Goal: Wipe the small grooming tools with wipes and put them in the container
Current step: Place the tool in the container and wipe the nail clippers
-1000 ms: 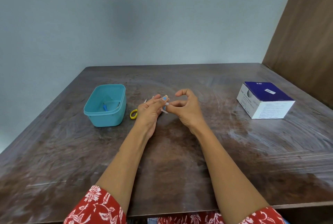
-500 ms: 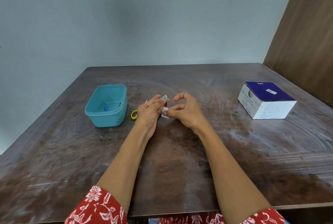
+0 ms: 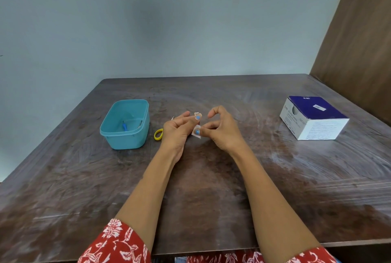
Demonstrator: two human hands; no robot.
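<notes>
My left hand (image 3: 176, 133) and my right hand (image 3: 223, 132) meet over the middle of the table and pinch a small white wipe sachet (image 3: 195, 132) between their fingertips. A torn corner of the sachet shows above my left fingertip. Small scissors with a yellow handle (image 3: 158, 134) lie on the table just behind my left hand, and their metal tip pokes out above the fingers. I cannot tell if the hand touches them. The teal container (image 3: 118, 138) stands to the left with a blue-handled tool (image 3: 124, 126) inside.
A white and dark blue box of wipes (image 3: 313, 121) sits at the right on the dark wooden table (image 3: 201, 199). A brown wooden panel (image 3: 359, 40) rises at the far right. A grey wall stands behind the table.
My fingertips have shifted slightly on the sachet, and its torn upper corner now stands out above my left finger. The arms have stayed in place.
</notes>
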